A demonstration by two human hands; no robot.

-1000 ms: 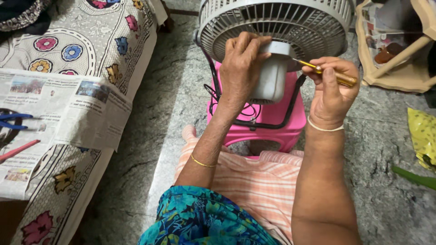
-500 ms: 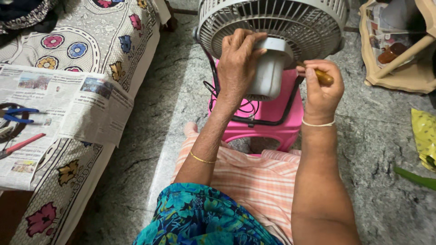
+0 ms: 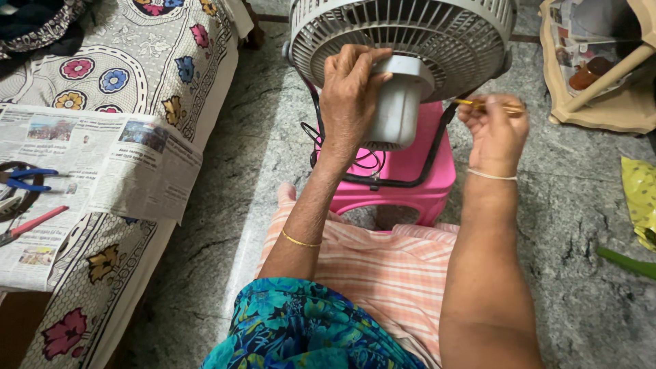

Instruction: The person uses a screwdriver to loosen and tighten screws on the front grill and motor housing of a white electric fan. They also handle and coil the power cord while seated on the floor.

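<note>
The fan (image 3: pixel 403 41) stands on the pink stool (image 3: pixel 410 171) with its rear grille and grey motor housing (image 3: pixel 400 102) facing the person, which places the back of the motor within reach. The left hand (image 3: pixel 348 96) is closed around the left side of the motor housing, steadying the fan on the stool. The right hand (image 3: pixel 495 130), just right of the housing, pinches a yellow-handled screwdriver (image 3: pixel 488 106) in closed fingers, its shaft pointing toward the housing; pliers (image 3: pixel 27 179) lie on newspaper (image 3: pixel 102 157) on the bed, well left of the fan.

Left hand (image 3: pixel 352 96) reaches forward with fingers curled in a grip; right hand (image 3: pixel 495 130) is raised, fingers pinched closed.
</note>
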